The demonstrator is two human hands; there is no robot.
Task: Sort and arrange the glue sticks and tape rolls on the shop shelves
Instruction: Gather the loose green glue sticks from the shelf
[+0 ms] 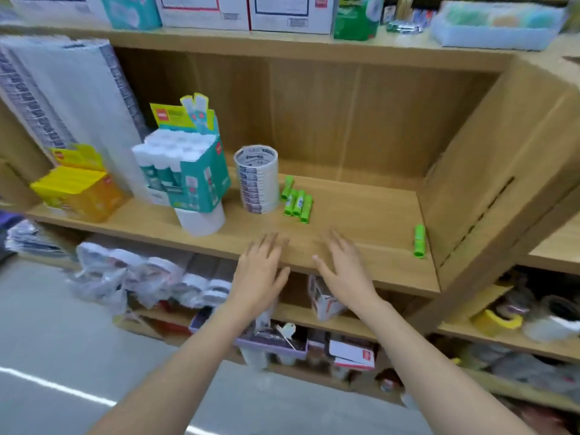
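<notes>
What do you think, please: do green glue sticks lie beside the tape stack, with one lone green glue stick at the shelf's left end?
Not quite. The head view shows the lone green glue stick at the right end of the shelf, near the side wall. The other green glue sticks do lie beside the tape stack.

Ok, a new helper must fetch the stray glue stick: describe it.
Take the shelf holding the tape stack. At its right end, near the side wall, lies one green glue stick, alone; the other four cluster beside the tape.
</notes>
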